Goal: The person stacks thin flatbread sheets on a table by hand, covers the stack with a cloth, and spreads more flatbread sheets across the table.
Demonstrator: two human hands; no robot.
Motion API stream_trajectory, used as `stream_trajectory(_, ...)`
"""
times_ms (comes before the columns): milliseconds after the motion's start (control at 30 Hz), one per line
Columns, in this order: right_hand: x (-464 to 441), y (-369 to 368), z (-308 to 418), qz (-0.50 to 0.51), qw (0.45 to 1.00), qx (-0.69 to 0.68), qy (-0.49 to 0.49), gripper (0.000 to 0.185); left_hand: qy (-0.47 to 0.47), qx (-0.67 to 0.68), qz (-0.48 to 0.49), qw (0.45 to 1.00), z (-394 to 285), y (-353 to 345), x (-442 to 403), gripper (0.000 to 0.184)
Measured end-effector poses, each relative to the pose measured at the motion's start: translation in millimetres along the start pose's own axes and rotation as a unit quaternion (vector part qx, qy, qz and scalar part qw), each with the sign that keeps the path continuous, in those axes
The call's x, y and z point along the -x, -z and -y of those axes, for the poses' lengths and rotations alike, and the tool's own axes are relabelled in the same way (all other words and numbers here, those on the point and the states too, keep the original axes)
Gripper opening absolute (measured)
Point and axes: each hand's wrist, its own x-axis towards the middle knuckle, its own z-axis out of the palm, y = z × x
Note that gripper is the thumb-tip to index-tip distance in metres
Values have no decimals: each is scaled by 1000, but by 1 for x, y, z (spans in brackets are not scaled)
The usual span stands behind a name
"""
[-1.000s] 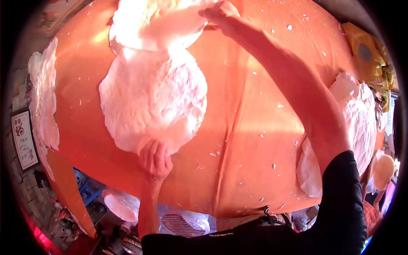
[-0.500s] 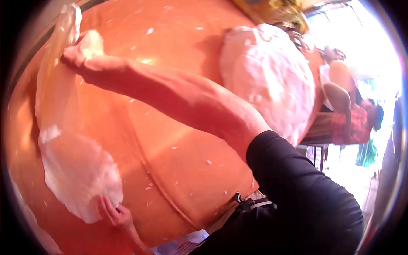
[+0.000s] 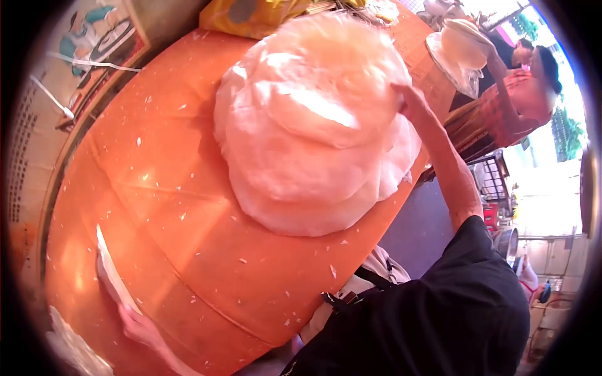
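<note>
A broad pile of thin, round white sheets (image 3: 295,182) lies on the orange tabletop, with wavy, overlapping edges. At the right edge of the top sheet (image 3: 326,69), the fingers of my right hand (image 3: 409,102) are closed on its rim; the fingertips are partly hidden. My left hand (image 3: 139,326) is low on the left, closed around the end of a narrow, curved white strip (image 3: 111,272). Whether the strip is a folded sheet or a tool, I cannot tell. Below it lies a blurred, flaky white sheet edge (image 3: 75,341).
White flakes dot the orange tabletop (image 3: 163,213). A yellow bag (image 3: 241,15) stands behind the pile. At the upper right, a person in a red checked shirt (image 3: 508,103) handles a pale round stack (image 3: 464,47). A framed picture (image 3: 103,37) and a white cord (image 3: 94,62) are at the upper left.
My right hand has moved from the far left to the pile, where a sheet now lies on top. My left hand has moved slightly left and now holds the white strip. The view has shifted.
</note>
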Motion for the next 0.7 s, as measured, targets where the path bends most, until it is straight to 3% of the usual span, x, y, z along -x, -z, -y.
stream_trajectory(100,-74,66,-69,29,992,-95,-81,35,-70,15,-23,997,-95,32,-59,31)
stream_trajectory(200,-61,67,-71,61,983,-87,-147,44,-171,26,-77,982,-209,46,-99,31)
stream_trajectory(300,-69,73,-76,128,975,-92,-156,49,-263,169,-37,949,-367,41,-106,27)
stream_trajectory(333,-56,73,-63,133,976,-68,-160,48,-335,251,-15,908,-431,36,-92,24)
stream_trajectory(367,-54,74,-61,142,973,-63,-173,45,-357,261,18,897,-465,23,-82,23)
stream_trajectory(400,-56,78,-63,149,969,-61,-188,43,-464,219,-3,858,-499,1,-74,25)
stream_trajectory(433,-62,85,-67,169,964,-67,-192,41,-511,256,-11,821,-541,-21,-53,33)
stream_trajectory(500,-68,96,-76,211,953,-75,-203,38,-513,207,22,833,-576,-62,-6,30)
stream_trajectory(533,-66,106,-77,217,957,-72,-181,38,-513,150,168,829,-584,-83,15,35)
stream_trajectory(567,-62,119,-74,222,959,-68,-161,39,-557,56,206,803,-596,-89,34,38)
stream_trajectory(633,-53,139,-61,179,979,-14,-100,41,-568,67,195,797,-586,-111,58,44)
stream_trajectory(700,-56,149,-59,116,987,59,92,42,-546,78,224,803,-585,-110,62,44)
